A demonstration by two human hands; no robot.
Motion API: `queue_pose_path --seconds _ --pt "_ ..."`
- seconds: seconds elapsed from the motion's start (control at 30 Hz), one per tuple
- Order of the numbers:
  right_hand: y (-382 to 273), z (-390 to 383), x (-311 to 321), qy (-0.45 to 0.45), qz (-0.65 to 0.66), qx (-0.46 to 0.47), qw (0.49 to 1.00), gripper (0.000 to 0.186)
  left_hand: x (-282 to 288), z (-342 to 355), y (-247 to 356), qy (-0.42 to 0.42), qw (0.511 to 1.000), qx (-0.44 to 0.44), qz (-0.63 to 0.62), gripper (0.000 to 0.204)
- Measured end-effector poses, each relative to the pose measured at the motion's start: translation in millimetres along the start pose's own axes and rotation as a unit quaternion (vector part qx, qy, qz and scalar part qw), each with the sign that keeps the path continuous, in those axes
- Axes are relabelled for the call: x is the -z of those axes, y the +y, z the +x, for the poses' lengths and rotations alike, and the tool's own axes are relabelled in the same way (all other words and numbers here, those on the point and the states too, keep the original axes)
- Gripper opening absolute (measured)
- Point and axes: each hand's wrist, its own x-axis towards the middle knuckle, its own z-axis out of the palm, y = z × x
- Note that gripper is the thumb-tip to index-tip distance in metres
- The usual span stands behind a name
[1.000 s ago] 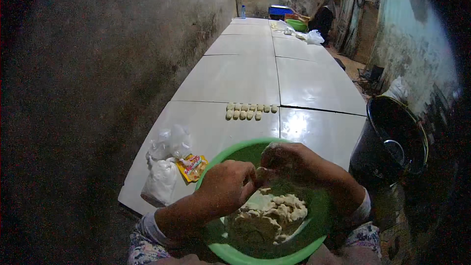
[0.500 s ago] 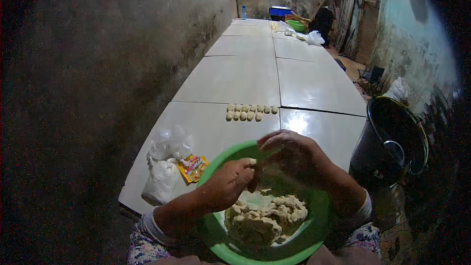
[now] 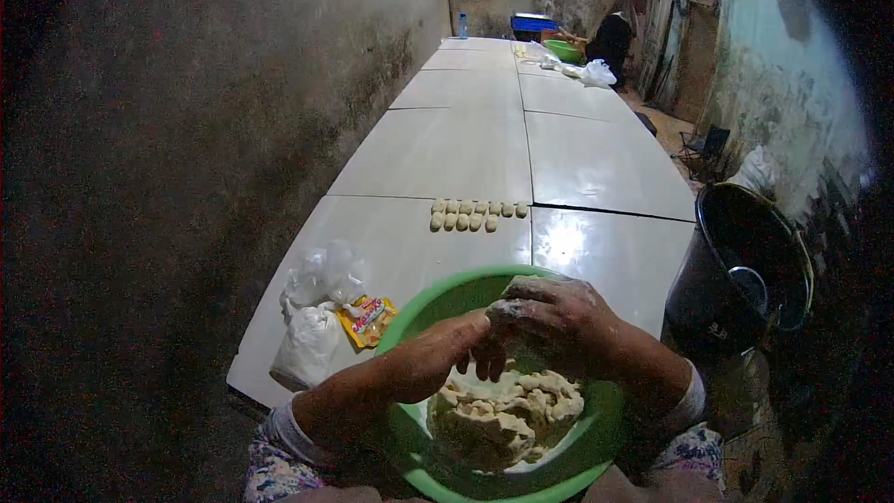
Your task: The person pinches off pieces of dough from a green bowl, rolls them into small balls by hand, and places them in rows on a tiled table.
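Note:
My left hand (image 3: 433, 357) and my floury right hand (image 3: 563, 321) meet over a green basin (image 3: 424, 303). The right hand's curled fingers lie against the left thumb and fingertips. Several left fingers bend down beneath them. Both hands look closed together, and whatever is between them is hidden. Below, in the basin, a rough, lumpy mass of pale dough (image 3: 503, 419) shows. Beyond the basin, small rounded dough pieces (image 3: 463, 222) lie on the white table (image 3: 447, 149) in two rows.
Left of the basin are a clear plastic bag of white powder (image 3: 307, 345) and a yellow-and-red packet (image 3: 371, 319). A large black tub (image 3: 694, 293) stands off the table's right edge. At the far end, a person (image 3: 610, 42) works by another green basin (image 3: 563, 50).
My right hand has come down and closed over the left fingertips. The left hand has shifted slightly, its fingers now pointing down. A small pale spot at the left fingertips is now covered.

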Motion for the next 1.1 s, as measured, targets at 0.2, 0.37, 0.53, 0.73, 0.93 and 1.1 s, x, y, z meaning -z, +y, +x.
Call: queue_pose_path --seconds 0.2,0.37,0.53,0.73,0.93,1.1 --pt "-7 1 8 0.022 -0.142 0.083 0.986 0.036 4 2 -2 -0.04 0.995 -0.055 -0.077 0.05" --pt "-8 3 2 0.059 -0.014 0.02 0.998 0.024 8 -3 7 0.028 0.989 -0.04 -0.137 0.034" --pt "-19 9 3 0.07 0.016 -0.012 0.997 0.018 4 -6 13 0.06 0.994 -0.035 -0.088 0.03" --pt "-11 -3 5 0.049 -0.086 0.022 0.995 0.018 -4 -3 13 0.038 0.99 -0.116 -0.065 0.03" --pt "-8 2 5 0.03 -0.071 0.025 0.997 0.029 2 -2 -4 0.053 0.997 -0.029 -0.047 0.029" --pt "-7 6 7 -0.033 0.085 -0.036 0.995 0.045 -2 0 0 0.076 0.996 -0.036 -0.032 0.025"
